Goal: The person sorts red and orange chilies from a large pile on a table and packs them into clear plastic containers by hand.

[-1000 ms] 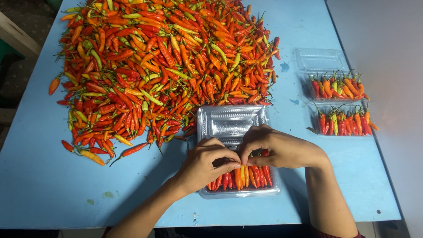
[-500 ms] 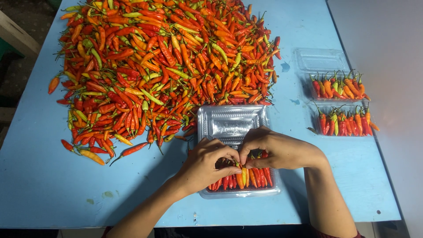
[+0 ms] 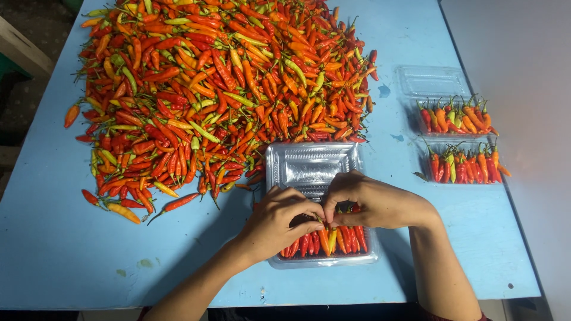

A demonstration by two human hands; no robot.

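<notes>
Hands meet over the near half of the clear plastic clamshell tray [image 3: 309, 163], and we see both forearms coming in from the bottom edge, angled toward each other. Our left hand [image 3: 279, 223] lies palm down with knuckles raised, its fingers curled inward and the thumb tip pressed against the row of chilies in the tray [image 3: 333, 241]. Our right hand [image 3: 372, 202] arches from the other side, wrist bent, fingers hooked down so that their tips meet those of the left hand above the peppers. Both hands are half closed and pinching at the chilies; we cannot tell which single pepper each one grips, since the fingers cover them. The packed chilies lie side by side, red and orange, tips pointing toward us, in the tray's near compartment, while its open lid lies flat beyond, touching the edge of the big chili pile [image 3: 220, 89]. That pile covers the far left part of the blue table [image 3: 71, 249]. Two filled trays [image 3: 461, 139] sit well apart on the right.
</notes>
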